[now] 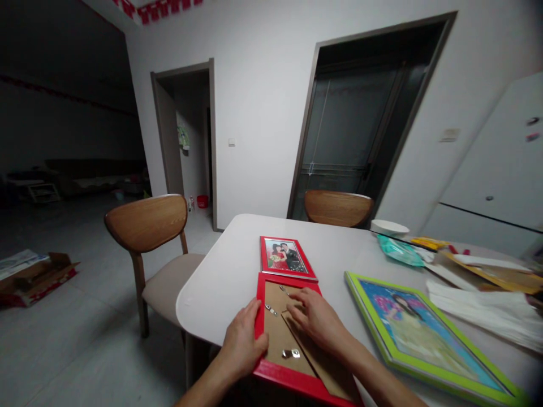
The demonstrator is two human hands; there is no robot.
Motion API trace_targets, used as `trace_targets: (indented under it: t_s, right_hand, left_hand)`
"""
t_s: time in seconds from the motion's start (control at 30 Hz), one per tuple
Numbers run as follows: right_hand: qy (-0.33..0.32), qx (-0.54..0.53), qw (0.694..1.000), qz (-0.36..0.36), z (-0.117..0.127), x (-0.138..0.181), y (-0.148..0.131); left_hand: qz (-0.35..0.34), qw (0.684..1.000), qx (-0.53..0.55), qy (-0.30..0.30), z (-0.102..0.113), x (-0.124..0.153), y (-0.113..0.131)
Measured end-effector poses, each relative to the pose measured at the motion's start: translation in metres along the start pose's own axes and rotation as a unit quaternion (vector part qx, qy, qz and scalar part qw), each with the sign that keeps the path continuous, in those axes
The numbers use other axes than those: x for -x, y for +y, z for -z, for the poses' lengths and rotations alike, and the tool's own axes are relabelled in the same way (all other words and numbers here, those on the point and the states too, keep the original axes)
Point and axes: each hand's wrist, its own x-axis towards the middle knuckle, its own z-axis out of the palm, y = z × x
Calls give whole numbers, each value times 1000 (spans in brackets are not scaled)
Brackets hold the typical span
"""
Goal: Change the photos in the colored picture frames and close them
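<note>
A red picture frame (288,377) lies face down at the near table edge, its brown backing board (275,330) showing. Small metal clips sit on the board, one near the bottom (291,354) and one at the left (270,310). My left hand (242,342) grips the frame's left side, thumb on the border. Over the upper right of the board is my right hand (318,319), fingers apart and bent, fingertips near the top clip (284,290) and the brown stand flap (303,345). Beyond it, a second red frame (271,274) lies face up with a photo of two people.
A green picture frame (369,322) with a photo lies on the right of the white table (220,271). Behind it are white paper (479,308), a teal bag (399,251) and a white bowl (389,228). Wooden chairs (148,220) stand at the left and far sides.
</note>
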Motion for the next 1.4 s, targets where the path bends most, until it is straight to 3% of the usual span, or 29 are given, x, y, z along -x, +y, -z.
trace_targets:
  t_s: [0.17,0.4,0.53,0.67,0.83,1.0,1.17,1.3,1.4]
  right_hand:
    - [-46,3,999,-17,9,37,-4]
    - [-18,-37,998,-39,10,29,0]
    - [6,-31,999,-28,26,26,-11]
    - [35,-65,997,1,38,23,-33]
    - [50,-106,993,23,37,22,-24]
    - [35,-5,997,-75,24,30,24]
    - [-6,43,992,-119,13,33,39]
    - [2,39,991,-126,12,27,39]
    - [28,2,987,-156,15,25,42]
  left_hand:
    - [9,1000,-11,12,-1,0,1]
    - [21,1000,2,14,-2,0,3]
    - [9,994,103,39,1,-6,14]
    - [89,957,259,100,8,-16,19]
    - [142,937,299,115,37,-17,-5]
    - [180,934,279,129,70,-4,-45]
    - [184,951,206,138,77,-2,-73]
    - [165,965,131,159,74,-3,-79]
    - [138,971,79,179,72,0,-67]
